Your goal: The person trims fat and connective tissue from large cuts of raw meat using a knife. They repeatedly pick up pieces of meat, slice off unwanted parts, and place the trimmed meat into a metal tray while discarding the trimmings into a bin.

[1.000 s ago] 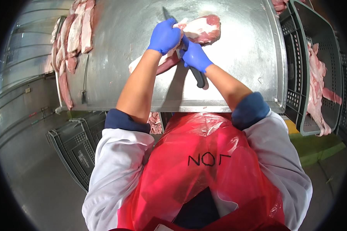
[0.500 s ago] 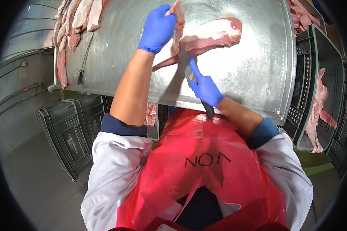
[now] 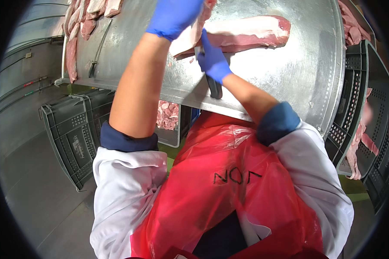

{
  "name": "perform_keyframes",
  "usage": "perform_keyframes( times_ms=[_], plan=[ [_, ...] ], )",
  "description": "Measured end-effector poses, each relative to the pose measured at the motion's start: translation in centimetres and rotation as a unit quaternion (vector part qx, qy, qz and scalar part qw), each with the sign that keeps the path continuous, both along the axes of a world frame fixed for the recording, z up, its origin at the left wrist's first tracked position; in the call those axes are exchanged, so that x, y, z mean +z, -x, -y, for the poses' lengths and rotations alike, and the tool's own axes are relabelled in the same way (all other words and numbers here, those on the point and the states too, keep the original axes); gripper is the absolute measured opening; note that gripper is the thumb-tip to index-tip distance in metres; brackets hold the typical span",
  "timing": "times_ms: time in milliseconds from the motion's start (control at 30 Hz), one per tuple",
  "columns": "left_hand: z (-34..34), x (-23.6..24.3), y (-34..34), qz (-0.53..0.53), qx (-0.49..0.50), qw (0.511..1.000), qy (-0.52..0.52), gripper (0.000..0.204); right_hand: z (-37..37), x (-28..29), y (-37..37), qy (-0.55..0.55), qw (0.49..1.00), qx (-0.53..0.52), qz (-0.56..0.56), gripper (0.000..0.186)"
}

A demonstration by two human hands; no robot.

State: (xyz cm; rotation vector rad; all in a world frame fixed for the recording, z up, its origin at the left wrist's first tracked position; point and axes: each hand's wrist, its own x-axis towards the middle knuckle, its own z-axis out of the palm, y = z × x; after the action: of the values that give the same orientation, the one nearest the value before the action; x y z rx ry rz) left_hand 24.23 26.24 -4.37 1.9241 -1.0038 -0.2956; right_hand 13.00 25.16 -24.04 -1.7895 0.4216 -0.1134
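One meat piece (image 3: 255,34) lies on the worktop (image 3: 268,80), right of the left hand (image 3: 173,18) gripping a pink strip (image 3: 206,16), just beyond the right hand (image 3: 214,62) grasping a knife (image 3: 214,88).

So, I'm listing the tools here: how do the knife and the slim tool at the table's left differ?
The knife is in the right hand; the slim tool lies untouched on the metal table. The knife's handle is thick, the slim tool's narrow. Both handles are dark and toward the near edge.
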Motion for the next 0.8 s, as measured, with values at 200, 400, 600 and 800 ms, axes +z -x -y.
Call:
perform_keyframes(
  times_ms=[200,400,600,800],
  plan=[
    [-2.3,2.3,-2.3,0.137,-0.033,0.99,0.023,0.021,-3.6,-0.6,2.1,0.101,0.992,-0.018,0.074,0.081],
    [-3.5,5.1,-4.7,-0.121,-0.029,0.991,0.058,0.017,-7.2,0.0,1.5,0.049,0.998,0.008,-0.025,0.086],
    [-4.9,8.0,-3.8,-0.029,-0.105,0.992,0.062,0.012,-5.5,0.4,-6.2,0.02,0.998,-0.032,-0.044,0.088],
    [-8.2,13.9,-5.5,-0.239,-0.093,0.961,0.106,0.008,-11.2,2.4,0.0,-0.101,0.994,-0.035,-0.019,0.09]
  ],
)
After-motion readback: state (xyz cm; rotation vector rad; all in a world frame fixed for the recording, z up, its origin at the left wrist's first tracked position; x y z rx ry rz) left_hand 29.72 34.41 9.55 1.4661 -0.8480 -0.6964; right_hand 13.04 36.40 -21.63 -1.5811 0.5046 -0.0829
